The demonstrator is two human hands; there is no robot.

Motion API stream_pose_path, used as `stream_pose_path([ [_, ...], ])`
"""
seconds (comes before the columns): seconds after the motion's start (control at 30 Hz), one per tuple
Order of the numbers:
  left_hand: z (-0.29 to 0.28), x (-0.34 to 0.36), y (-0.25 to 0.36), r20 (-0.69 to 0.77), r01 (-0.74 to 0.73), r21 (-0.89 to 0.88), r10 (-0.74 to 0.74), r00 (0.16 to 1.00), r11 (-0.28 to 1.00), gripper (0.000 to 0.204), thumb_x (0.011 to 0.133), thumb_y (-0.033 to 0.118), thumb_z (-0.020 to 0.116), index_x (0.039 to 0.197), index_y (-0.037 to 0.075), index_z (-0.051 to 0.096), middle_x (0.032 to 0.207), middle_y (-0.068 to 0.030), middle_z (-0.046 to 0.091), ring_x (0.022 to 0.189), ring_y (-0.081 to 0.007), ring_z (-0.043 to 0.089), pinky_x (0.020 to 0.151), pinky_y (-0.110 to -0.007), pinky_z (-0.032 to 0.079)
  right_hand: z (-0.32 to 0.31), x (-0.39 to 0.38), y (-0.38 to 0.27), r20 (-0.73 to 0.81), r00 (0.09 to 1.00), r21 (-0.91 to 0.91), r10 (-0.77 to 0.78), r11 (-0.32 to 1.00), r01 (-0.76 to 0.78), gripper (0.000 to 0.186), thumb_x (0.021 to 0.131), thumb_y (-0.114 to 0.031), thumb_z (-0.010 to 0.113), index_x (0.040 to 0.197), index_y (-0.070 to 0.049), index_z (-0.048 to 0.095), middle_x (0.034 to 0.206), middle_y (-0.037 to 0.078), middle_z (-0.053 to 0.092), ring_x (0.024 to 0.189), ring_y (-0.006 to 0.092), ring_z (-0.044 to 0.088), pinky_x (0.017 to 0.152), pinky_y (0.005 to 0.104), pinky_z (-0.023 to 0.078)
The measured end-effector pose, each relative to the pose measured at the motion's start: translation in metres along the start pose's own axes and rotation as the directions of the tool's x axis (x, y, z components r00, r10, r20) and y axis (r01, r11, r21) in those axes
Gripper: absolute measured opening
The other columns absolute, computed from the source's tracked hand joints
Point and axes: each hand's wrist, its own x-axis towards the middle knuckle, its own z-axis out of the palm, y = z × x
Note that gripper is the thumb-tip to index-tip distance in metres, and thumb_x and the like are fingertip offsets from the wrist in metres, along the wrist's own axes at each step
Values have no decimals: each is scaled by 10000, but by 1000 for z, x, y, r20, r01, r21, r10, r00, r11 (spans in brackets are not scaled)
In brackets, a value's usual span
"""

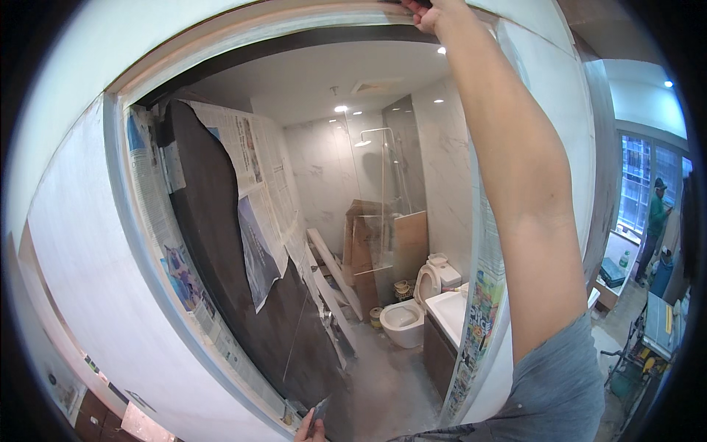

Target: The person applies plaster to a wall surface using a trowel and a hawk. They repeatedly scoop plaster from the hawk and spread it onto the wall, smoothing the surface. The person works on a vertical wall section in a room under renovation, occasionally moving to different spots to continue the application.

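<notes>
Two bare hands show: the right hand (423,16), fingers curled, is up at the door frame's head (221,35), though I cannot tell whether it grips anything. Low down, the left hand (311,431) pinches a flat grey piece (319,410) near the newspaper-draped dark door (210,184).

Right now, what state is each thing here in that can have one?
Door: open
Newspaper on it: partly hanging loose
Toilet lid: raised
Ceiling light: lit
Left hand: closed on flat grey tool
Right hand: raised at doorframe, grip unclear
</notes>
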Motion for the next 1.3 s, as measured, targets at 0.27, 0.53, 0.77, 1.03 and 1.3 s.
stream_pose_path([
  [0.27,-12,-1,-15,-9,-47,29,47,999,998,298,1017,11,575,1296,-70,639,1274,-164,688,1183,-262,623,1088,-359,440,-52,9,-1,185,983,-7,16,1000,-15,166,914,-191,466,897,-105,606,758,80,706,622,166,691,484,303,368],
  [0.53,-8,-2,12,-24,-42,-12,42,999,999,300,1022,29,578,1296,-77,640,1255,-164,693,1170,-261,620,1070,-350,439,-39,8,31,168,984,-80,-55,994,69,138,861,-119,488,817,-66,608,716,99,700,594,186,682,452,286,414],
  [0.77,-15,3,-22,-19,-25,-74,23,1000,997,291,1027,58,584,1281,-68,647,1245,-149,697,1160,-261,614,1060,-328,425,-20,12,10,171,985,-37,-9,999,16,226,937,-119,422,929,-13,622,730,129,701,585,203,688,411,295,436],
  [1.03,-23,2,-23,-13,59,-40,-60,998,997,300,1039,83,584,1299,-58,635,1255,-152,688,1154,-260,604,1048,-326,425,-55,1,-4,229,973,41,5,999,-15,170,912,-140,466,942,-51,608,743,103,710,626,166,689,464,286,361],
  [1.3,-23,1,-25,-5,25,121,-25,1000,992,311,1045,103,579,1328,-17,629,1275,-154,679,1175,-269,591,1042,-337,418,-36,-21,38,187,981,-50,-60,996,70,128,912,-89,567,1023,-26,579,1123,159,678,893,217,703,776,390,424],
])
